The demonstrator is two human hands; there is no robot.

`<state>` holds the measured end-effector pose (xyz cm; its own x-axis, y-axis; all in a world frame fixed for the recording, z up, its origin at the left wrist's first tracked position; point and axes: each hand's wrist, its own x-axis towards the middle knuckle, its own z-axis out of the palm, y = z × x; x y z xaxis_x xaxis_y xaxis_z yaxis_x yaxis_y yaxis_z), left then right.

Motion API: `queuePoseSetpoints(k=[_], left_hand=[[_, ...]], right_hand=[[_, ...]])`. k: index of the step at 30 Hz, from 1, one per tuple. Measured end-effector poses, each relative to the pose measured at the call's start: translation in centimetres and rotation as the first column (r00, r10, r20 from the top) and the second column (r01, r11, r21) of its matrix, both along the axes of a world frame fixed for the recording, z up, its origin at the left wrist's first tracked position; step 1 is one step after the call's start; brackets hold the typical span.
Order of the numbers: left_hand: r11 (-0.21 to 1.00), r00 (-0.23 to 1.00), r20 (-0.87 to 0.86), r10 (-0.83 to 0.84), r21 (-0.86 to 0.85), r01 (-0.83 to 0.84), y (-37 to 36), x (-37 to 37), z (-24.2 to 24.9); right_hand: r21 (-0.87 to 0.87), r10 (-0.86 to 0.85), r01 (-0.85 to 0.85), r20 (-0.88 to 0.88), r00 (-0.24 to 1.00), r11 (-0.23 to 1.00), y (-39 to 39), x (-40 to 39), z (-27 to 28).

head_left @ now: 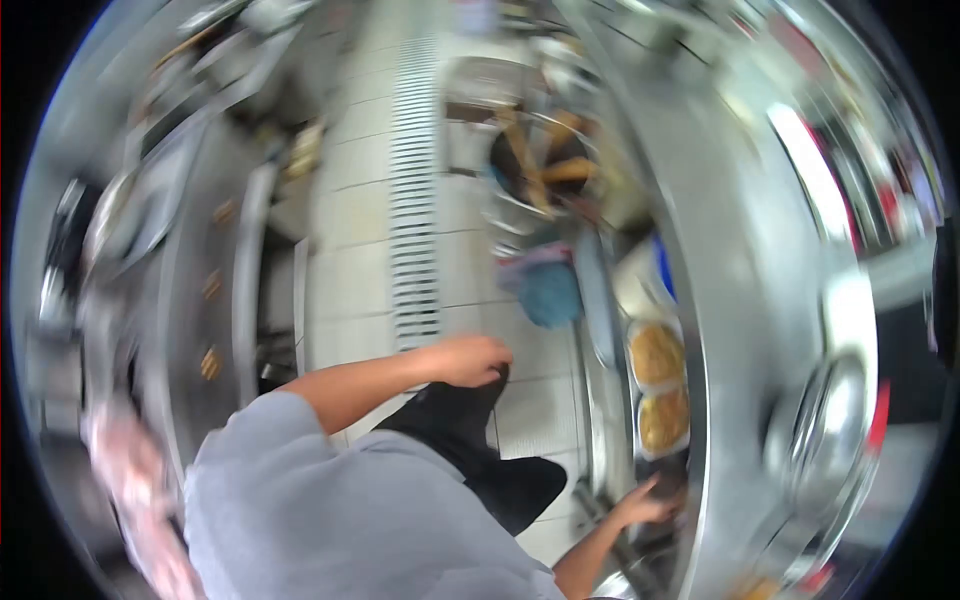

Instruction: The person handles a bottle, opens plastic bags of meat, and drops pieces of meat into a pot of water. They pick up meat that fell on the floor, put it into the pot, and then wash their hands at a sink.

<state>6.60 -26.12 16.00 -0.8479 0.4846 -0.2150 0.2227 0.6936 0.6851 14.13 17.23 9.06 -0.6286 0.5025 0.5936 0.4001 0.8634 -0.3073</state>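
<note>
My left hand [468,360] hangs in front of me over my black-clad knee, its fingers curled in with nothing visible in them. Low on the right, my right hand [650,503] reaches to the shelf below the steel counter. Its fingers meet a dark item [662,472] there, but blur and shadow hide whether they grip it. Just beyond that hand, a white tray of yellowish-brown food [664,422] sits on the shelf. A second tray of similar food [657,355] stands behind it.
The steel counter [690,230] runs along my right. Ahead on the floor side stands a large pot [540,165] with wooden-looking handles, near a blue bundle [550,295]. A drain grate [415,200] crosses the tiled floor. Steel cabinets [195,290] line the left.
</note>
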Motion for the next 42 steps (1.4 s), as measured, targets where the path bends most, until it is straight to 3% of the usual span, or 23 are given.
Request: queuePoseSetpoints(k=[1,2,3,4,5,7,9,12,13,17,19,21,23,24,25,26,30,31,33,34,37,40,42], left_hand=[[0.997,0.997,0.023,0.069,-0.028,-0.069,-1.3,2.2,2.9],[0.991,0.990,0.047,0.131,-0.047,-0.128,-2.5,4.4,5.6],[0.976,0.976,0.038,0.217,-0.024,-0.216,-3.5,6.7,7.7],[0.945,0.945,0.035,0.326,-0.017,-0.326,-4.2,8.5,10.1],[0.928,0.928,0.016,0.372,-0.003,-0.372,-5.1,10.3,12.9],[0.864,0.864,-0.009,0.504,-0.003,-0.504,-6.5,14.0,18.2],[0.757,0.756,-0.057,0.652,0.011,-0.653,-7.9,17.3,22.3],[0.594,0.569,-0.215,0.794,0.069,-0.802,-8.2,22.8,25.8],[0.533,0.474,-0.326,0.818,0.119,-0.838,-7.1,24.7,26.5],[0.288,0.217,-0.333,0.918,0.182,-0.940,-0.9,34.5,27.7],[0.125,0.102,-0.131,0.986,0.188,-0.974,2.9,39.4,26.6],[0.021,0.010,-0.091,0.996,0.124,-0.992,6.4,44.2,25.1],[-0.098,-0.108,-0.079,0.991,0.117,-0.988,9.2,48.7,24.9],[-0.100,-0.110,-0.080,0.991,0.120,-0.988,9.9,51.1,24.6],[-0.207,-0.223,-0.090,0.971,0.161,-0.965,10.6,52.9,24.2],[-0.306,-0.331,-0.094,0.939,0.207,-0.929,10.7,54.4,23.7],[-0.427,-0.483,-0.159,0.861,0.290,-0.856,8.7,61.1,23.8],[-0.451,-0.520,-0.130,0.844,0.350,-0.821,7.8,62.5,25.2],[-0.471,-0.576,-0.119,0.808,0.456,-0.755,5.7,65.3,28.7],[-0.443,-0.550,-0.117,0.827,0.468,-0.765,4.2,66.5,30.3],[-0.390,-0.602,-0.448,0.661,0.479,-0.786,-0.3,69.5,33.9],[-0.432,-0.559,-0.600,0.572,0.359,-0.827,-6.7,70.8,34.6],[-0.508,-0.537,-0.661,0.524,0.264,-0.820,-9.4,70.9,32.0]], right_hand=[[-0.026,-0.126,0.134,0.201,0.971,0.991,2.4,3.6,-7.4],[-0.095,0.025,0.005,0.315,0.949,0.995,2.2,6.3,-8.7],[-0.271,0.129,0.040,0.574,0.808,0.962,3.7,8.9,-11.3],[0.237,0.117,-0.291,0.554,0.825,0.927,4.8,11.3,-15.1],[0.098,0.290,-0.474,0.677,0.676,0.875,3.6,12.0,-13.9],[-0.283,0.502,-0.573,0.823,0.267,0.769,2.0,11.5,-10.2],[-0.518,0.630,-0.534,0.776,0.036,0.668,0.0,7.8,-6.8],[-0.762,0.767,-0.341,0.623,-0.155,0.550,-3.6,2.2,-3.4],[-0.813,0.798,-0.271,0.571,-0.194,0.516,-4.7,0.2,-2.7],[-0.899,0.854,-0.079,0.435,-0.285,0.432,-10.5,-5.1,1.0],[-0.916,0.874,-0.011,0.386,-0.295,0.401,-14.8,-4.9,3.1],[-0.925,0.883,0.034,0.350,-0.312,0.378,-18.9,-2.9,5.8],[-0.934,0.834,-0.040,0.335,-0.437,0.354,-22.8,0.1,7.8],[-0.945,0.719,-0.182,0.325,-0.614,0.272,-25.2,1.0,8.1],[-0.944,0.588,-0.302,0.321,-0.742,0.135,-27.6,1.9,8.4],[-0.967,0.570,-0.252,0.228,-0.790,0.038,-30.4,3.4,8.6],[-0.878,0.420,-0.204,0.004,-0.907,-0.433,-42.7,17.2,15.7],[-0.837,0.312,-0.293,0.156,-0.937,-0.462,-45.7,21.1,20.9],[-0.872,0.394,-0.133,-0.073,-0.916,-0.470,-50.7,29.1,25.8],[-0.744,0.318,-0.166,-0.066,-0.946,-0.647,-53.9,31.7,28.0],[-0.489,0.398,-0.321,-0.059,-0.916,-0.811,-60.9,39.6,35.7],[-0.354,0.509,-0.461,-0.049,-0.860,-0.814,-68.0,43.1,37.2],[-0.308,0.617,-0.629,0.151,-0.773,-0.713,-71.8,43.8,36.3]])
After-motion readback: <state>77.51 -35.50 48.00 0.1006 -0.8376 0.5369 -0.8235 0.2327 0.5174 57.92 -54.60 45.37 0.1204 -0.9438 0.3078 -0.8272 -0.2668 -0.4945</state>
